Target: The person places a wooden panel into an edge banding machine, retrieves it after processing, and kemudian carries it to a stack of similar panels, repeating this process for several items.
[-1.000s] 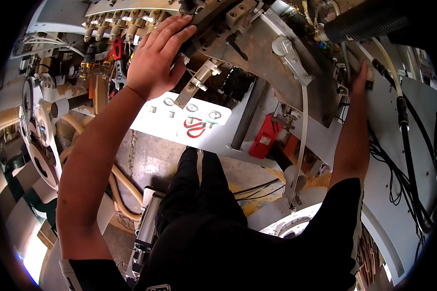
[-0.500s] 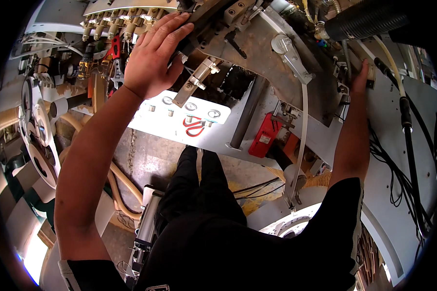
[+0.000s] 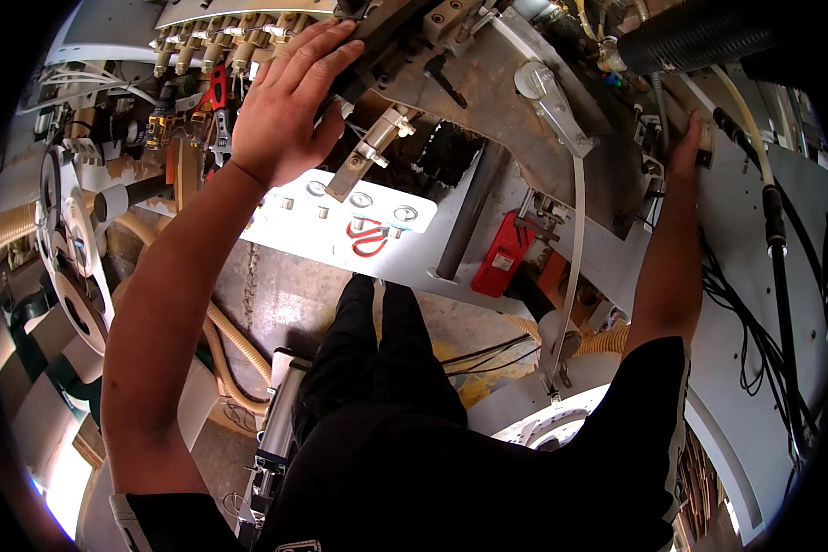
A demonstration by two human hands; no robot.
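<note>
My left hand (image 3: 285,101) is raised high at the upper left, fingers spread and laid against a dark metal part (image 3: 359,78) of a big grey machine. My right hand (image 3: 685,143) reaches up at the right and touches the edge of the grey machine plate (image 3: 524,138) next to a light side panel (image 3: 754,304); its fingers are mostly hidden behind the edge. Neither hand carries a loose object. Below the left hand lies a white control panel (image 3: 340,230) with small gauges and a red symbol.
A red block (image 3: 501,258) hangs under the plate beside a dark rod (image 3: 465,221). A black ribbed hose (image 3: 699,37) runs across the top right. Black cables (image 3: 764,331) drape down the right panel. Beige hoses (image 3: 230,340) lie on the floor by my legs.
My left hand has shifted slightly left and up along the dark machine part. The right hand stays where it was.
</note>
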